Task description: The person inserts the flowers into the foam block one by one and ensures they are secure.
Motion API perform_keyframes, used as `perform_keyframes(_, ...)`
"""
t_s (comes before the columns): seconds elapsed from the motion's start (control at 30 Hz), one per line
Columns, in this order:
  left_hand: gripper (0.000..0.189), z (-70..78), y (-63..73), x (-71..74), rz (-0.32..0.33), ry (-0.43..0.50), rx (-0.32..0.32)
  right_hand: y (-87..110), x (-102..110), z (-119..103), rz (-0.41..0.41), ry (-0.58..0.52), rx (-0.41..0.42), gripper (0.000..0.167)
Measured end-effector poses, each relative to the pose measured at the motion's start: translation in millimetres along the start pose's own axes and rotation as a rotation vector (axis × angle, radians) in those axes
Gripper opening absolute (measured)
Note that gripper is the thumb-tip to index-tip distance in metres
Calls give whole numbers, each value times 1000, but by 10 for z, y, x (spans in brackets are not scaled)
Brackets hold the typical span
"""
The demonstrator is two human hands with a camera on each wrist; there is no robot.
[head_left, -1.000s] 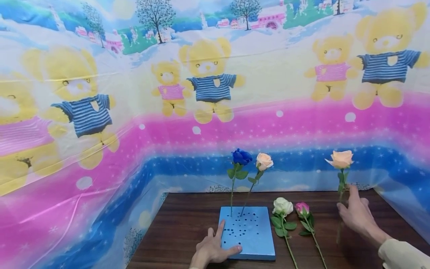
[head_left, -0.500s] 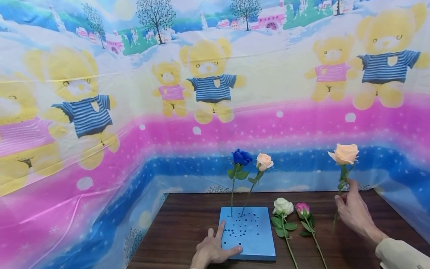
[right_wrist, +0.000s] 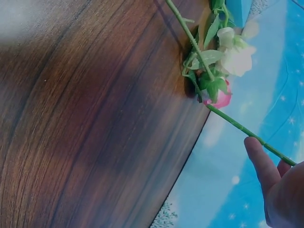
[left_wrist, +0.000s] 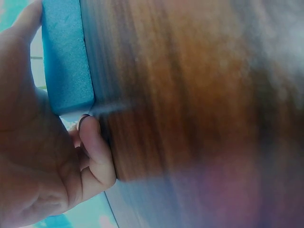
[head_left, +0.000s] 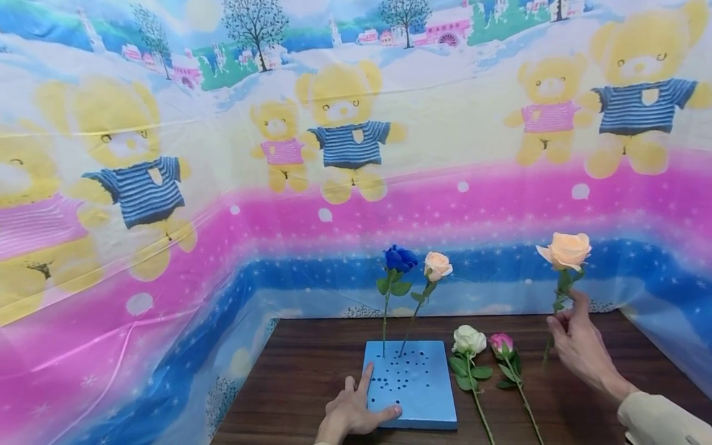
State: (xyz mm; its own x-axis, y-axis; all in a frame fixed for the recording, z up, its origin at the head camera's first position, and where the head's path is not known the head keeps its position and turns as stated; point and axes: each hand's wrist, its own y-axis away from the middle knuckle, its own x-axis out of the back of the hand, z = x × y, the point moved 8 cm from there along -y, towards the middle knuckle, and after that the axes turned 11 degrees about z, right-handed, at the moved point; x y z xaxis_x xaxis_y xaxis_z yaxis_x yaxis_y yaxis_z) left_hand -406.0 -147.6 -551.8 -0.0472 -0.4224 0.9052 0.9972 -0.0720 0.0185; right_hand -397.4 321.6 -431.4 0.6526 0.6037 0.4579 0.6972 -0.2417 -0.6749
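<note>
My right hand (head_left: pixel 584 349) pinches the stem of a peach rose (head_left: pixel 567 251) and holds it upright above the table's right side. In the right wrist view its green stem (right_wrist: pixel 242 127) runs out past the thumb. My left hand (head_left: pixel 347 411) rests at the left edge of a blue foam board (head_left: pixel 414 408) full of small holes, thumb and index finger spread on its top. The left wrist view shows the board's side (left_wrist: pixel 69 61) against that hand. A blue rose (head_left: pixel 400 258) and a smaller peach rose (head_left: pixel 438 266) stand in the board's back holes, the peach one leaning right.
A white rose (head_left: pixel 469 341) and a pink rose (head_left: pixel 502 344) lie on the dark wooden table (head_left: pixel 300 364) between the board and my right hand. Behind the table hangs a cloth backdrop (head_left: pixel 445 204) printed with bears.
My right hand has raised the peach rose slightly and drawn it a little left, its fingers now closer round the stem. The left hand and the board have stayed in place.
</note>
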Motion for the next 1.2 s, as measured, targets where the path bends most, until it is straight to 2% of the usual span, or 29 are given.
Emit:
perform_keyframes(0.53,116,12,5,12,-2,6,5,26,-174,-114,-17,-86,-28,58)
perform_keyframes(0.8,116,14,27,24,2,1,2,16,-322,-341,-34,-94,7,60)
perform_keyframes(1.2,117,-8,1,-4,-5,3,12,116,-693,-659,-111,-246,-50,66)
